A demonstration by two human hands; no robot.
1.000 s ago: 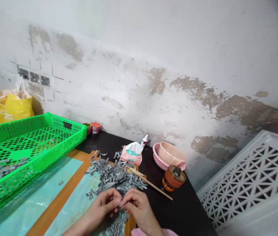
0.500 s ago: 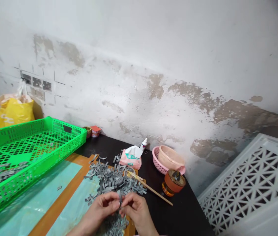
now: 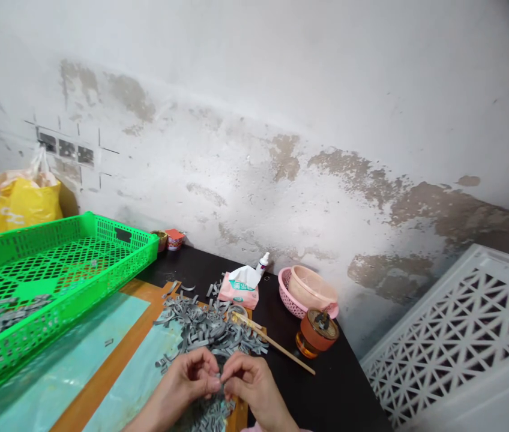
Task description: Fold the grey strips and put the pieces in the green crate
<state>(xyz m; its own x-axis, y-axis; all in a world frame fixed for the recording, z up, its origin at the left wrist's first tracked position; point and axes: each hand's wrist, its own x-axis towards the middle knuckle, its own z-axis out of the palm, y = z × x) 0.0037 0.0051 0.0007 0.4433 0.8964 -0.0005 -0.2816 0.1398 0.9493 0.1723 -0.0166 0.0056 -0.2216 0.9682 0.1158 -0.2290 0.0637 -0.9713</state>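
Compared with half a second ago, the upright grey strip no longer shows clearly where my left fingers [image 3: 210, 384] and right fingers [image 3: 235, 364] almost meet. Both are bent and nearly closed; whether they pinch a piece, I cannot tell. I think they stay so near because such pieces are small. Just beyond them lies the pile of grey strips [image 3: 209, 329], probably for easy reach, and small grey pieces [image 3: 213, 418] lie below. Both are turned inward, low over the surface [image 3: 322, 399].

Bendy gray strips [image 3: 203, 327] lie in a messy heap, lower middle; little gray bits [image 3: 213, 415], maybe folded, sit at the bottom.
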